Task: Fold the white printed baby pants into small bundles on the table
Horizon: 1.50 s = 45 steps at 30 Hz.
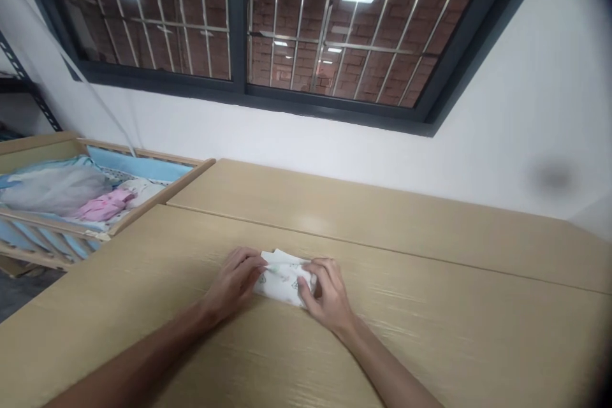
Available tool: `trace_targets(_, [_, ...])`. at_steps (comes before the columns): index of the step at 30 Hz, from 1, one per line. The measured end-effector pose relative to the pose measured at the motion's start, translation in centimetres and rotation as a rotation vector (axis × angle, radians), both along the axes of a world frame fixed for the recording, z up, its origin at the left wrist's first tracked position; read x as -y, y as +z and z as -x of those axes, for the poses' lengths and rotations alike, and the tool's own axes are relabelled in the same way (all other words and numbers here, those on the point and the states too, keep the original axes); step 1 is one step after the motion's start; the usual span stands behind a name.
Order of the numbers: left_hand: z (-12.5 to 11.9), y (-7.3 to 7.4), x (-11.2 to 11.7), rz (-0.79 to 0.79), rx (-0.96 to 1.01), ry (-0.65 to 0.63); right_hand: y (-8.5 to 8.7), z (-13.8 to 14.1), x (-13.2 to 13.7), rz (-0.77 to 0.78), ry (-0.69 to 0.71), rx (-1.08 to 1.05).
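Observation:
A small white folded cloth (283, 278) with a faint printed pattern lies on the light wooden table (430, 306), a little in front of me. My left hand (234, 285) rests on its left edge, fingers curled and pressed on the fabric. My right hand (326, 293) covers its right end, fingers bent and pinching the cloth. Both forearms reach in from the lower edge of the view.
A wooden baby cot (95, 204) with blue lining, a grey bundle (52, 190) and pink clothing (102, 205) stands at the left, touching the table. A white wall and a barred dark-framed window (268, 32) rise behind the table.

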<state>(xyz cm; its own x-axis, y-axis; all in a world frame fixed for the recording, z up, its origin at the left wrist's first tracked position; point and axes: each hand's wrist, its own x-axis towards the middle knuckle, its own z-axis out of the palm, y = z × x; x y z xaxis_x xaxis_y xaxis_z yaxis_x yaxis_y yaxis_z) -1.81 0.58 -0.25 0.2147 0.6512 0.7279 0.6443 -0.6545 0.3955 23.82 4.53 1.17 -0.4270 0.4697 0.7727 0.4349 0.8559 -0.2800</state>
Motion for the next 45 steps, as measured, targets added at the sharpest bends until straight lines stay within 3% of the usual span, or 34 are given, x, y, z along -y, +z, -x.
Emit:
trace_targets(11, [0.1, -0.5, -0.1, 0.03, 0.056, -0.022, -0.1, -0.1, 0.4, 0.053, 0.038, -0.105])
trace_targets(17, [0.7, 0.1, 0.5, 0.107, 0.034, -0.17, -0.9, -0.7, -0.8, 0.527, -0.024, -0.302])
trace_targets(20, [0.7, 0.6, 1.0, 0.106, -0.022, -0.255, -0.6, -0.5, -1.3, 0.681, 0.007, -0.169])
trace_targets(24, [0.4, 1.1, 1.6, 0.014, -0.027, -0.266, 0.4, 0.1, -0.7, 0.567, 0.093, 0.153])
trace_targets(27, [0.3, 1.2, 1.7, -0.005, -0.024, -0.265, 1.1, 0.3, 0.1, 0.438, 0.091, 0.266])
trace_targets(36, [0.2, 0.3, 0.3, 0.181, -0.107, -0.197, 0.7, 0.1, 0.3, 0.404, 0.122, 0.356])
trace_targets(45, [0.3, -0.2, 0.2, 0.251, -0.139, -0.202, -0.2, 0.3, 0.2, 0.366, 0.143, 0.34])
